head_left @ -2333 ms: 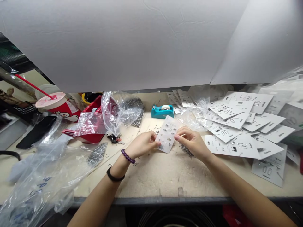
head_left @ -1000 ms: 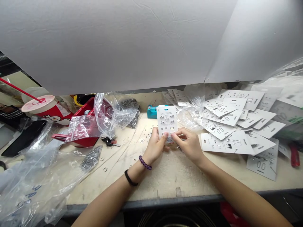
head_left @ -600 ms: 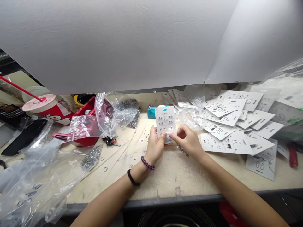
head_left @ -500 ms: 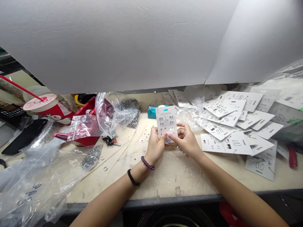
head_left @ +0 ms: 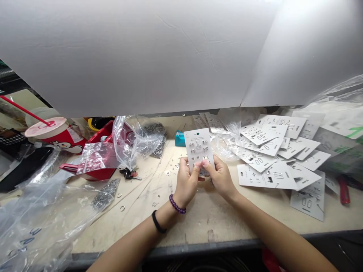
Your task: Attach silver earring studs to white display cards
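Both of my hands hold a white jewellery card [head_left: 198,145] upright, with rows of small silver pieces fixed on it. My left hand [head_left: 185,179] grips its lower left part, a purple bead bracelet and a black band on the wrist. My right hand [head_left: 219,174] pinches the lower right part, with its fingertips close to my left thumb. The card's bottom edge is hidden behind my fingers. Small silver rings [head_left: 170,170] lie scattered on the bench just left of my hands.
A loose pile of similar white cards [head_left: 269,172] covers the bench on the right. Behind my hands stand a teal tape dispenser [head_left: 179,139] and crumpled plastic bags [head_left: 133,139]. On the left are a red scoop [head_left: 96,173], keys [head_left: 129,173] and a red cup with a straw [head_left: 55,132].
The card has turned from tilted to upright and risen nearer my view. My right hand has closed in on its lower edge beside my left hand. The whole scene has shifted slightly in view.
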The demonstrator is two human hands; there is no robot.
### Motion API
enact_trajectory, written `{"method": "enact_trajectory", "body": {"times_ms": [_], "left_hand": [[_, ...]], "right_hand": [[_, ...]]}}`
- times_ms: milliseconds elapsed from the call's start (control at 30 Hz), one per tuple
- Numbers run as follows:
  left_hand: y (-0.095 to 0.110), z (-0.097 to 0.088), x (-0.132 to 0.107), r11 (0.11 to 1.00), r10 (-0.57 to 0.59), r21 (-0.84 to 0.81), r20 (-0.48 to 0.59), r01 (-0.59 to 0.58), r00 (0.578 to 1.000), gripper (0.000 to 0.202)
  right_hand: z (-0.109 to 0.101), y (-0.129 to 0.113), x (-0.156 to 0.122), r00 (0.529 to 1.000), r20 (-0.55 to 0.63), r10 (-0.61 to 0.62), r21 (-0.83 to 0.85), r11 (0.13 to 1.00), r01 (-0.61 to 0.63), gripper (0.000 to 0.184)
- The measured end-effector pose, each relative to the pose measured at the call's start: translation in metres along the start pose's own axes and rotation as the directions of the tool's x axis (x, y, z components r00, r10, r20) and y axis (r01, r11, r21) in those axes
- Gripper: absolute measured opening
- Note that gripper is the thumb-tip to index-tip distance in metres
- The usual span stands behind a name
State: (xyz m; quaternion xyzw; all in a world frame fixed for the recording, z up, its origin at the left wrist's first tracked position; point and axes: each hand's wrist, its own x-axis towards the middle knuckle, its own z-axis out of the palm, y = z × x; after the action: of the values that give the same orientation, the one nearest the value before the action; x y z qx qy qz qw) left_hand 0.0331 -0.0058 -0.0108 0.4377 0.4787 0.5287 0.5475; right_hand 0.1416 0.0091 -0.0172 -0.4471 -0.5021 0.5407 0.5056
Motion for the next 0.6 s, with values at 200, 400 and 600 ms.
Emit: {"method": "enact_trajectory", "body": {"times_ms": [200,400,600], "left_hand": [[0.0045,-0.0031,-0.0007,0.996,-0.022,-0.090,0.031,0.025,0.999,0.027],[0.0057,-0.0042,0.0004,0.998,-0.030,-0.052,-0.013,0.029,0.999,0.033],[-0.0007,-0.0089,0.0081,0.993,0.111,0.056,-0.140,-0.104,0.984,0.026]], "right_hand": [[-0.0037,-0.0017,-0.0022,0.987,0.163,-0.004,-0.004,1.000,0.005,0.027],[-0.0002,0.0019,-0.0055,0.989,0.137,-0.048,-0.110,0.992,0.064,0.027],[0.0023,0.0065,-0.0060,0.986,0.160,-0.038,-0.214,0.974,0.073,0.031]]}}
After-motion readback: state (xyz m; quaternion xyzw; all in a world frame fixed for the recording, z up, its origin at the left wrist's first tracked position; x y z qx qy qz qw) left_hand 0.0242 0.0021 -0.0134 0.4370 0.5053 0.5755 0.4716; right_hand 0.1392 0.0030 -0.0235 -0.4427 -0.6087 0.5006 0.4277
